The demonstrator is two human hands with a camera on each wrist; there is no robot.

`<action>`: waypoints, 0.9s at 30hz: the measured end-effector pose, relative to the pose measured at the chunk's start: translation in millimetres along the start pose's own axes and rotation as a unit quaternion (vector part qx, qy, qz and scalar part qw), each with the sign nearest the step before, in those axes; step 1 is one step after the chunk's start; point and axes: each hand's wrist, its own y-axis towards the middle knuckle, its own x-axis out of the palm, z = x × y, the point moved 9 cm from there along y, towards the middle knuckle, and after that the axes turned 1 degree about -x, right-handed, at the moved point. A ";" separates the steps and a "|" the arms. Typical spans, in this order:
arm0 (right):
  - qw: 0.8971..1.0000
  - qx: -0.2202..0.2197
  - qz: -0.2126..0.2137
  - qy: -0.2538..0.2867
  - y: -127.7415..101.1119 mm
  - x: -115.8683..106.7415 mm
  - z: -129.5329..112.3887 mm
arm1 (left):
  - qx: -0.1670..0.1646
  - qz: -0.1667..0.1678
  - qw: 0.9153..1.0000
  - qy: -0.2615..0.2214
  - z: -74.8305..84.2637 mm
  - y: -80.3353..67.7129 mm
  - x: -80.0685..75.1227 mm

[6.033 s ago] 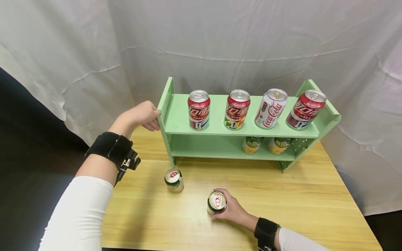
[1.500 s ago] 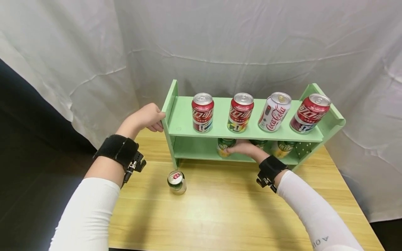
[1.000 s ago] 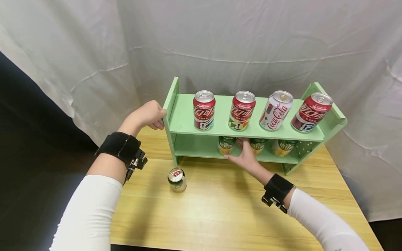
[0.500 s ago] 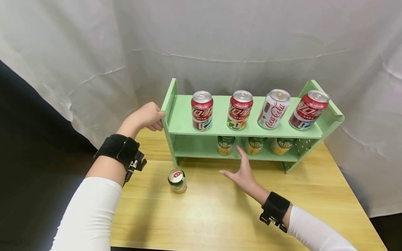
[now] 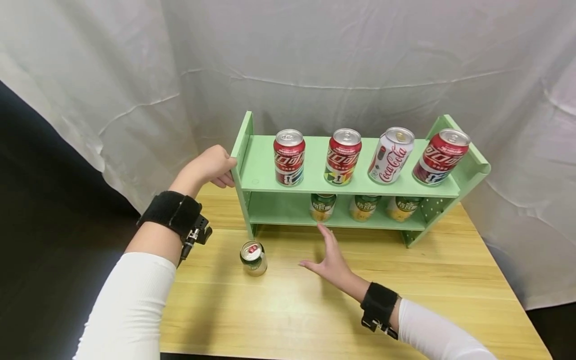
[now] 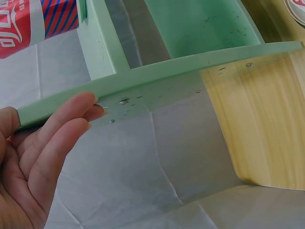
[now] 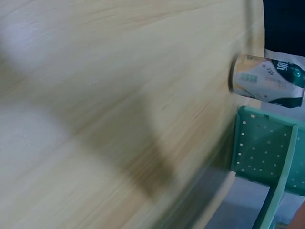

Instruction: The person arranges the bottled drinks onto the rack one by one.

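**Right hand free over table, one green can still loose**

Left hand [image 5: 208,166] holds the left side panel of the green shelf [image 5: 261,165]; in the left wrist view its fingers [image 6: 71,112] lie along the panel edge, thumb side hidden, so a light bracing hold, not a tight clamp. Right hand [image 5: 330,257] hovers over the wooden table [image 5: 432,280], fingers spread and relaxed, holding nothing.

Nearest loose thing: green can [image 5: 253,258], upright on the table, left of the right hand and just in front of the shelf's left leg. Not touching either hand.

Step in hand, as judged: reach left for that can. To do it well, come in from the side, wrap round the middle of the body, keep it upright, and lift clear of the shelf leg. The left hand bracing the shelf looks useful, since the unit seems light.

Can's look: short, dark green and pale label, silver lid with red pull tab on top. Right wrist view shows the can [image 7: 269,78] blurred, label text unreadable.

Lower shelf holds three green cans [image 5: 363,206] in a row toward the right, with free space at its left end. Top shelf has three red cans [image 5: 289,156] and one white can [image 5: 390,155], all standing.
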 end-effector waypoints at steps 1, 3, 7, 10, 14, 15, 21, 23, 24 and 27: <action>1.000 0.001 -0.009 -0.002 1.2 3.3 -1.4 | 0.000 0.002 1.000 0.000 0.2 0.0 -0.5; 1.000 -0.005 -0.021 -0.009 4.3 9.6 -4.6 | 0.002 0.005 1.000 0.002 1.3 0.2 -1.4; 0.999 -0.008 -0.048 -0.011 9.8 24.3 -9.8 | 0.004 0.008 1.000 0.002 2.2 0.1 -1.8; 0.997 -0.004 -0.070 -0.008 12.2 38.8 -12.8 | 0.000 0.005 1.000 0.002 0.4 -0.7 -1.3; 0.996 -0.003 -0.093 -0.013 14.3 60.0 -14.1 | -0.001 0.006 1.000 0.001 -0.5 -1.3 -1.7; 0.995 -0.005 -0.097 -0.014 15.1 65.0 -14.2 | -0.001 0.006 1.000 0.000 -0.6 -1.2 -1.7; 0.990 0.009 -0.142 -0.018 20.5 94.4 -13.7 | 0.000 -0.001 1.000 0.001 -1.7 -1.1 -0.5; 0.985 0.023 -0.169 -0.023 23.4 103.8 -13.4 | 0.001 -0.001 1.000 0.001 -2.2 -1.3 -0.5; 0.983 0.033 -0.182 -0.023 25.0 108.2 -13.1 | 0.001 -0.002 1.000 0.001 -2.3 -1.3 -0.3; 0.975 0.054 -0.215 -0.024 30.2 120.5 -13.2 | 0.005 -0.003 1.000 -0.002 -1.2 -0.8 -0.2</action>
